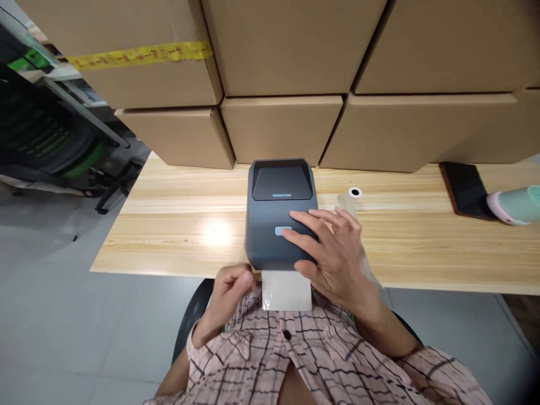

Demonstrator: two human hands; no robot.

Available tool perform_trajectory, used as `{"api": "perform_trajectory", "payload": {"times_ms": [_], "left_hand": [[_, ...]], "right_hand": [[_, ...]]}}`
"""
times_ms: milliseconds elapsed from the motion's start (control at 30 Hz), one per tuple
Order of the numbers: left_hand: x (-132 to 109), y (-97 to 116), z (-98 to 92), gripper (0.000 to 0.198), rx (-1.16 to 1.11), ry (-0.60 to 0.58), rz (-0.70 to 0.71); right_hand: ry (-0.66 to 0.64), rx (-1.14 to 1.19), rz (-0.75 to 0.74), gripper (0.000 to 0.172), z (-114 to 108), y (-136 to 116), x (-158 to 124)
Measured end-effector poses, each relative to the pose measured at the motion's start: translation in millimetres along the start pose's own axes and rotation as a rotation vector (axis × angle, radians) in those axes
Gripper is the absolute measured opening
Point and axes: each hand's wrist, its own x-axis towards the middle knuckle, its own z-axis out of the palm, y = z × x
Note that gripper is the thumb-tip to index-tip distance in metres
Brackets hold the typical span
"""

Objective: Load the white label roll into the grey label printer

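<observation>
A dark grey label printer (pixel 270 247) stands at the front edge of the table. My right hand (pixel 333 253) lies over its right side with fingers spread, one fingertip on the pale blue button (pixel 283 230). From the printer's front a blank white label strip (pixel 287 291) hangs over the table edge. Curled beside the printer's front left corner is my left hand (pixel 233 288); I cannot make out anything in its fingers. Partly behind my right hand, a clear plastic strip (pixel 369 264) with a small white roll end (pixel 355 192) lies on the table.
Stacked cardboard boxes (pixel 280 129) line the back of the wooden table (pixel 169 225). At the right, a dark phone (pixel 466 188) lies next to a mint green and pink bottle (pixel 514 204). An office chair (pixel 46 124) stands on the floor at the left.
</observation>
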Motion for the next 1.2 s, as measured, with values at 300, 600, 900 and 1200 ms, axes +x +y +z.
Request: {"api": "perform_trajectory", "payload": {"times_ms": [300, 600, 900, 1200], "left_hand": [[14.6, -25.3, 16.0, 0.062, 0.308, 0.398, 0.419], [13.9, -36.3, 25.4, 0.074, 0.285, 0.303, 0.407], [24.9, -24.2, 22.5, 0.064, 0.304, 0.377, 0.528], [111.8, 26.5, -9.1, 0.042, 0.152, 0.528, 0.674]], "right_hand": [[-0.06, 0.202, 0.035, 0.036, 9.8, 14.7, -5.3], [0.087, 0.464, 0.324, 0.068, 37.9, 8.5, -63.2], [0.007, 0.573, 0.354, 0.077, 17.0, 11.9, -54.1], [0.061, 0.452, 0.198, 0.084, -14.8, 43.7, 46.7]]}}
